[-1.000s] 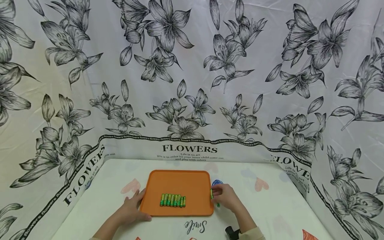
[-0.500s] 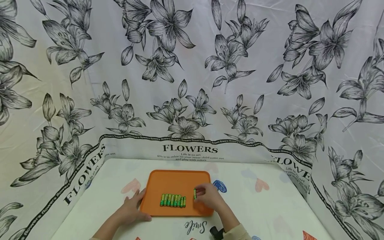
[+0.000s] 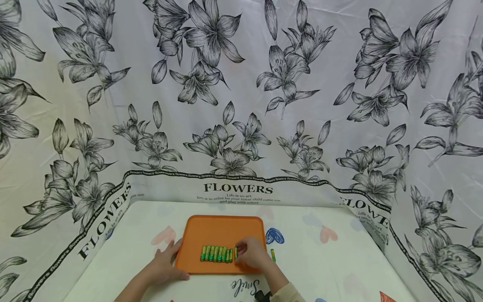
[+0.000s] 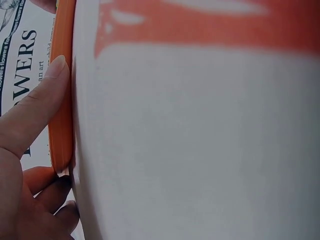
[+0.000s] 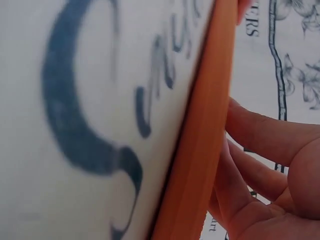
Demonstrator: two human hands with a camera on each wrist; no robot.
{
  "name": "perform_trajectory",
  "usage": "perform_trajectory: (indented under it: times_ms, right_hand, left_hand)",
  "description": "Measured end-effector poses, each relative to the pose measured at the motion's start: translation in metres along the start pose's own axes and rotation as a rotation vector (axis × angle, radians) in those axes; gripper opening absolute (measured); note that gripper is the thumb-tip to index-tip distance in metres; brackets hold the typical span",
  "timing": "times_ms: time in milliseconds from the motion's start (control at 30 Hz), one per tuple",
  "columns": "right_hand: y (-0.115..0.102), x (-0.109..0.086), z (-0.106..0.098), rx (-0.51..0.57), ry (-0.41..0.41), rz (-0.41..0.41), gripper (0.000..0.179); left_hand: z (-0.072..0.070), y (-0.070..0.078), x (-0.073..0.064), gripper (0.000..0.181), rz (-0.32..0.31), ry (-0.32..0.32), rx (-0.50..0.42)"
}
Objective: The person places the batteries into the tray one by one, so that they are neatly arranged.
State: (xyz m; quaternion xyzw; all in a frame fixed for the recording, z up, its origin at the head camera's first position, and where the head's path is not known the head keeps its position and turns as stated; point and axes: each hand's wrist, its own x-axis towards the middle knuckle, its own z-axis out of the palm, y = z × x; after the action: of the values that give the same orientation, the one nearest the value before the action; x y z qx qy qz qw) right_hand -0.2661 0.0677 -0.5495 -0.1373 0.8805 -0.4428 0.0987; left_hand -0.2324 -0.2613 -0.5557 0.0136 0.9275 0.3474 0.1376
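Observation:
An orange tray (image 3: 226,224) lies on the table, with several green-and-yellow batteries (image 3: 213,253) in a row on it. At its left front corner my left hand (image 3: 164,264) holds the rim, thumb along the front edge and fingers by the left side; the left wrist view shows the thumb (image 4: 50,85) against the orange edge. Over the tray's right part, my right hand (image 3: 252,253) pinches an upright-looking battery (image 3: 236,252) just right of the row, a small gap between. In the right wrist view the tray rim (image 5: 200,135) hides the right fingertips.
One more battery (image 3: 273,255) lies on the table off the tray's right side. The white tablecloth (image 3: 320,260) carries printed hearts and lettering. A flower-print curtain (image 3: 237,138) closes off the back and both sides.
My right hand has carried a battery leftward from beyond the tray's right edge to beside the row. The left hand has kept its place at the tray's corner.

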Motion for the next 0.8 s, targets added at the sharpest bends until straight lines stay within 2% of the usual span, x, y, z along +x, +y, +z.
perform_trajectory:
  times_ms: [233,500,700,800]
  right_hand:
    - [-0.008,0.0,0.004,-0.074,0.011,0.028,0.047]
    - [-0.007,-0.003,0.002,-0.034,-0.004,0.016,0.051]
    - [-0.006,-0.01,-0.01,0.056,0.007,0.008,0.048]
    - [-0.006,-0.013,-0.018,0.061,0.021,0.0,0.047]
  left_hand:
    - [0.0,0.002,0.0,0.13,0.033,0.017,0.006]
    - [0.001,-0.004,0.001,0.131,0.023,0.021,0.004]
    - [-0.001,-0.004,0.002,0.132,0.013,0.018,0.011]
    - [0.0,-0.005,0.001,0.131,0.002,0.013,0.005]
